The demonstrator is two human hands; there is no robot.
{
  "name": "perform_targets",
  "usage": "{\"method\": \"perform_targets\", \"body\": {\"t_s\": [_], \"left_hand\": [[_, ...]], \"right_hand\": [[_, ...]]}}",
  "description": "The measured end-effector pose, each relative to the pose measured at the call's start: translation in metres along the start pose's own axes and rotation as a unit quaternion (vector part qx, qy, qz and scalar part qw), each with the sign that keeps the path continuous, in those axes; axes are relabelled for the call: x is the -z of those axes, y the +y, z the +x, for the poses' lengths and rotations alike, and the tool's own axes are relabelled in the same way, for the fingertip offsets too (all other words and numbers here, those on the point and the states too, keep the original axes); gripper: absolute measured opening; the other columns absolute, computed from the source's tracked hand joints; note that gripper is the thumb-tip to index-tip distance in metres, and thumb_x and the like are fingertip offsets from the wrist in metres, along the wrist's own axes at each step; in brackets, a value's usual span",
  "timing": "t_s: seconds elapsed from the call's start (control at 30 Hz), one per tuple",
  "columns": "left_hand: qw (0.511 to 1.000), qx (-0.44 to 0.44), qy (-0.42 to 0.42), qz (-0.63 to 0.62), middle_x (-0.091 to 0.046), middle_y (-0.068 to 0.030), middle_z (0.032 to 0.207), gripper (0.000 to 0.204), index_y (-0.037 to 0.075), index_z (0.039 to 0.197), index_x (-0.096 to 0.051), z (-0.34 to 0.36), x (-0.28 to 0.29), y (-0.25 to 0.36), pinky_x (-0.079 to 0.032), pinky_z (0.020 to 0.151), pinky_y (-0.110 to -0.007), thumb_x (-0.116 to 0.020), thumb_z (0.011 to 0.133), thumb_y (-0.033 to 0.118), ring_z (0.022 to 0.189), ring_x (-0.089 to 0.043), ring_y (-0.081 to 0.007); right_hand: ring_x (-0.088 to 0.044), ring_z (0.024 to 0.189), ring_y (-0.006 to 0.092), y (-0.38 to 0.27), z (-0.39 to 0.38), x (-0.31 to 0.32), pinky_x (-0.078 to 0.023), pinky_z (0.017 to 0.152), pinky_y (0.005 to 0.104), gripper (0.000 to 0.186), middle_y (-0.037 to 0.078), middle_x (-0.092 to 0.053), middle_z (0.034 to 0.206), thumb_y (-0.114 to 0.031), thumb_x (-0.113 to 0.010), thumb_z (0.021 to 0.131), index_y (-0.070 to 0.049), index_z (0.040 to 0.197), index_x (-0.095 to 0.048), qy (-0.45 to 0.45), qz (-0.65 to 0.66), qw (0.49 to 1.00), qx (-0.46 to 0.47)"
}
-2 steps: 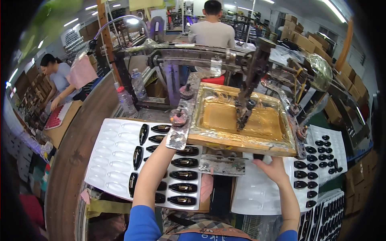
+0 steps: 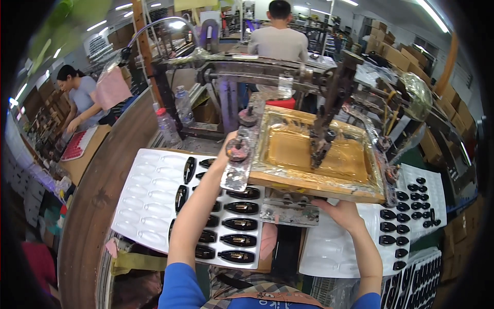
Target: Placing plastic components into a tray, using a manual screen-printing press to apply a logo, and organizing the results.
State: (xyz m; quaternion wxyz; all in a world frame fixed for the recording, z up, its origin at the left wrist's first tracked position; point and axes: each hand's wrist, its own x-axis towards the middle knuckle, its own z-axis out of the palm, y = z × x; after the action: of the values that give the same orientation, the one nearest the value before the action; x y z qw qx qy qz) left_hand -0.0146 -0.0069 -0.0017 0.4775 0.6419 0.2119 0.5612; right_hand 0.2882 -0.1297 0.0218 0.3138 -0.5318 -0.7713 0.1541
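Observation:
A screen-printing frame [image 2: 314, 185], wooden with gold ink inside, hangs tilted in front of me. At its left side my left hand [image 2: 225, 153] reaches up beside a stained metal clamp plate [image 2: 235, 175]; its fingers are hidden behind the clamp. Below the frame's front edge my right hand [image 2: 343, 213] is at the right end of a metal jig [image 2: 289, 213], thumb pointing left and other fingers hidden under the frame. A white moulded tray [image 2: 154, 193] under my left arm holds several glossy black oval pieces [image 2: 240, 224] with gold print.
To the right lies another white tray [image 2: 327, 252] beside small black pieces [image 2: 395, 226]. Two plastic bottles [image 2: 167, 129] stand behind the left tray. A dark machine arm [image 2: 337, 98] comes down into the frame. Co-workers sit ahead and at far left.
The whole view has shifted slightly to the left, so things appear farther right. My left hand has gone up along the clamp, and my right hand has moved left, closer to the jig.

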Motion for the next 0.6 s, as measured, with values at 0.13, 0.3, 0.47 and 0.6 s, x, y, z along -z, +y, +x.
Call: {"method": "perform_targets", "body": {"t_s": [0.13, 0.3, 0.47, 0.6], "left_hand": [[0.98, 0.137, 0.141, 0.015, -0.061, -0.0073, 0.091, 0.023, 0.001, 0.102, -0.054, -0.034, 0.061, 0.011, -0.046, 0.07, -0.022, -0.057, 0.08, 0.009, 0.082, -0.058, -0.011], [0.913, 0.075, 0.382, 0.127, -0.062, -0.0093, 0.087, 0.021, 0.0, 0.099, -0.053, -0.106, 0.183, 0.007, -0.047, 0.067, -0.023, -0.056, 0.079, 0.006, 0.077, -0.058, -0.012], [0.845, 0.054, 0.485, 0.22, -0.061, -0.0082, 0.076, 0.016, -0.002, 0.091, -0.055, -0.136, 0.244, -0.037, -0.048, 0.059, -0.021, -0.057, 0.077, 0.004, 0.066, -0.058, -0.0115], [0.796, 0.083, 0.532, 0.276, -0.062, -0.007, 0.073, 0.013, -0.001, 0.087, -0.057, -0.132, 0.259, -0.068, -0.046, 0.058, -0.022, -0.059, 0.076, 0.006, 0.064, -0.057, -0.0099]], "right_hand": [[-0.052, 0.091, 0.0225, -0.02, 0.025, -0.022, -0.04, 0.079, 0.0301, 0.046, 0.01, -0.057, 0.096, -0.034, -0.068, 0.07, -0.004, 0.102, -0.055, -0.13, 0.048, 0.989, -0.052], [-0.05, 0.098, 0.0289, -0.03, 0.021, -0.026, -0.038, 0.083, 0.0339, 0.05, 0.016, -0.054, 0.105, -0.034, -0.065, 0.072, -0.001, 0.108, -0.051, -0.151, 0.035, 0.986, -0.066], [-0.045, 0.103, 0.0354, 0.01, -0.017, -0.011, -0.033, 0.088, 0.0383, 0.046, 0.02, -0.052, 0.108, -0.027, -0.062, 0.074, 0.002, 0.107, -0.049, -0.011, -0.011, 0.999, -0.035], [-0.047, 0.099, 0.0349, 0.043, -0.058, 0.031, -0.036, 0.086, 0.0382, 0.042, 0.019, -0.051, 0.109, -0.021, -0.059, 0.076, 0.003, 0.108, -0.048, 0.027, -0.069, 0.992, -0.103]]}}
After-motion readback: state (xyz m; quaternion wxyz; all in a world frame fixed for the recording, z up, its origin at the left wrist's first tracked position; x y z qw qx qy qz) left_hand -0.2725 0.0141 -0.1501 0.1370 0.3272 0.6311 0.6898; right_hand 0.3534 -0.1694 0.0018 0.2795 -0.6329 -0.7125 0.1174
